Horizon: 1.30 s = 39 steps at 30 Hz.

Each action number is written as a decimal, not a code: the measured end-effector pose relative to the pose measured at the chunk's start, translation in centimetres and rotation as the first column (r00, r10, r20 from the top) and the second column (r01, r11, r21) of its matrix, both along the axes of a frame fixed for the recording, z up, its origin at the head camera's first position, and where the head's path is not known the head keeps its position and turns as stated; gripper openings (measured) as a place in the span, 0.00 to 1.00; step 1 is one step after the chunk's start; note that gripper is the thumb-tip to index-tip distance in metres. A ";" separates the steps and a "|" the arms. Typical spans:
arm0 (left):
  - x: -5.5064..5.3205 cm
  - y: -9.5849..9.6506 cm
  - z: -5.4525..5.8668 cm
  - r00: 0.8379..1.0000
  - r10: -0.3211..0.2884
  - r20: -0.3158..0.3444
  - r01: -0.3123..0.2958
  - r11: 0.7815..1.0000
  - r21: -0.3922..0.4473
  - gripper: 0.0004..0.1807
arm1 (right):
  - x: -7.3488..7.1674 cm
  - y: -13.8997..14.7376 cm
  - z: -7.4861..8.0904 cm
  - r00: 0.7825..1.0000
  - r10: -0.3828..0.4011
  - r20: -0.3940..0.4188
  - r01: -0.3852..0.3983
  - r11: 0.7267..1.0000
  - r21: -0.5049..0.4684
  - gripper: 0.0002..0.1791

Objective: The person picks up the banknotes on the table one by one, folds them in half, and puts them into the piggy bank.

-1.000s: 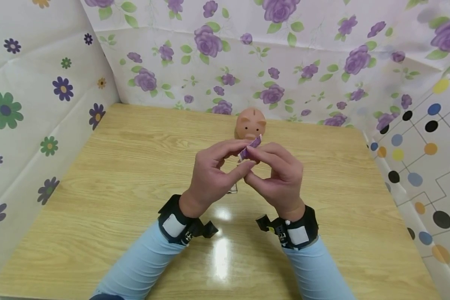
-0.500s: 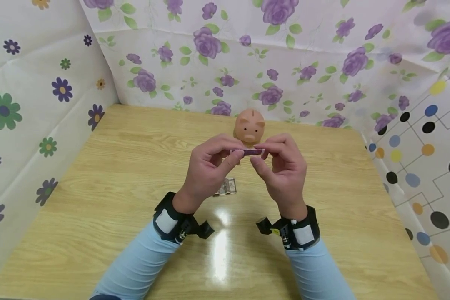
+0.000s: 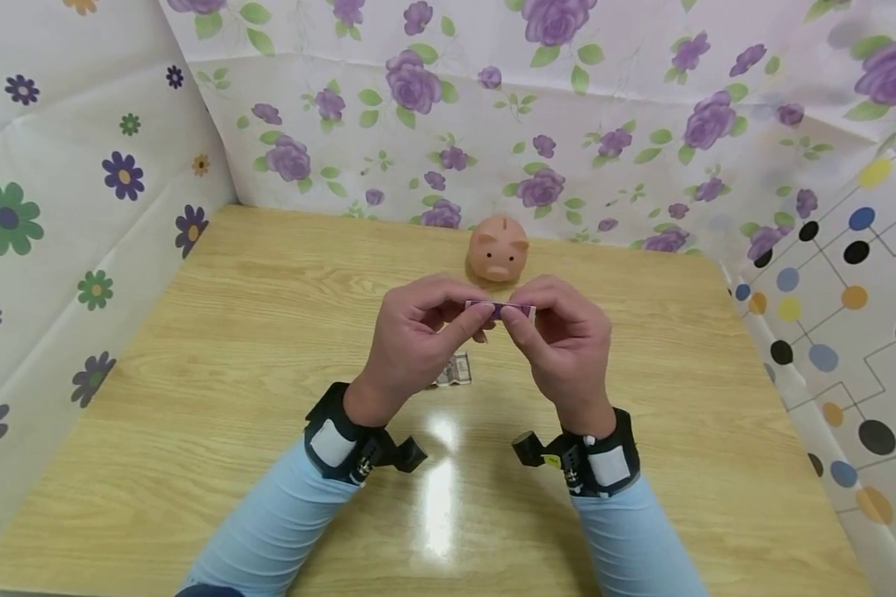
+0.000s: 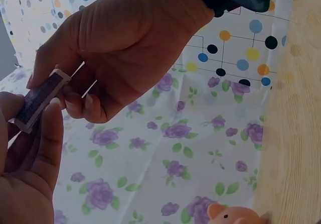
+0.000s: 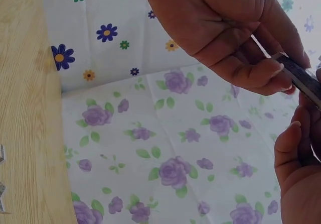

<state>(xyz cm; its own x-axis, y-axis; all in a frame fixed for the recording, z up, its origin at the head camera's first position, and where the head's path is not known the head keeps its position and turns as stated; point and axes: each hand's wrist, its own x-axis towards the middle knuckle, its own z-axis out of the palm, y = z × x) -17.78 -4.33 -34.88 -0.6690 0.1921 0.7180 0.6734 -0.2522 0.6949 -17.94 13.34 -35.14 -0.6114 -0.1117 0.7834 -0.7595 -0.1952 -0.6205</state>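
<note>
Between both hands is a small purple banknote (image 3: 498,312), folded into a narrow strip with white edges. My left hand (image 3: 418,327) pinches its left part between thumb and fingers. The right hand (image 3: 573,336) pinches the right part, thumb laid on the front face near the other thumb. In the left wrist view the folded purple banknote (image 4: 41,101) slants between the fingertips; in the right wrist view its dark edge (image 5: 301,78) shows. Below the left hand, a grey folded banknote (image 3: 457,370) lies on the table, partly hidden by that hand.
Beyond the hands stands a pink piggy bank (image 3: 498,253) with a slot on top, near the back of the wooden table (image 3: 269,332). Patterned sheets, including a purple-flowered one (image 3: 418,124), enclose the back and sides.
The purple banknote has turned from a slant to level and come slightly closer. The right thumb, apart from it half a second ago, now presses on it beside the left thumb.
</note>
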 end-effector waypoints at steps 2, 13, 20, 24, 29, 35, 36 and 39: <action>0.0 0.0 0.0 1.000 0.016 -0.024 -0.016 1.000 -0.005 0.02 | 0.0 -0.1 0.0 1.000 0.014 -0.002 -0.014 1.000 0.007 0.13; -0.2 -0.3 0.0 0.996 0.026 -0.082 -0.028 0.999 -0.020 0.04 | 0.2 -0.1 0.2 0.999 0.048 0.002 -0.048 0.998 0.038 0.13; -0.3 -0.1 -0.2 1.000 0.010 -0.010 -0.010 1.000 -0.004 0.05 | 0.3 0.2 0.2 0.998 0.032 0.055 -0.033 0.999 0.011 0.09; -0.4 -0.1 -0.3 1.000 0.017 -0.020 -0.017 1.000 -0.002 0.06 | 0.2 0.3 0.2 0.997 0.045 0.062 -0.045 0.999 -0.002 0.09; -0.4 -0.2 -0.3 0.999 0.015 -0.051 -0.015 1.000 0.011 0.09 | 0.2 0.3 0.3 0.997 0.057 0.057 -0.057 0.998 -0.009 0.07; -0.3 0.0 -0.3 0.999 0.019 -0.026 -0.018 1.000 0.011 0.11 | 0.1 0.4 0.3 0.998 0.041 0.056 -0.040 0.999 -0.018 0.08; -0.3 0.0 -0.3 1.000 0.019 -0.016 -0.019 1.000 0.012 0.11 | 0.1 0.4 0.3 0.998 0.039 0.057 -0.037 0.999 -0.019 0.08; -0.2 0.0 -0.3 1.000 0.022 0.005 -0.022 1.000 0.020 0.13 | 0.0 0.5 0.2 0.998 0.032 0.061 -0.031 0.999 -0.019 0.10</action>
<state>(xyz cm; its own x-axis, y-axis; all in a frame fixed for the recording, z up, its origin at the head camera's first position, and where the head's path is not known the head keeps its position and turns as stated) -18.01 -4.31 -35.18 -0.6763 0.1631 0.7184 0.6756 -0.2512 0.6931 -17.89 13.80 -34.89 -0.6548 -0.1179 0.7466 -0.7135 -0.2296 -0.6620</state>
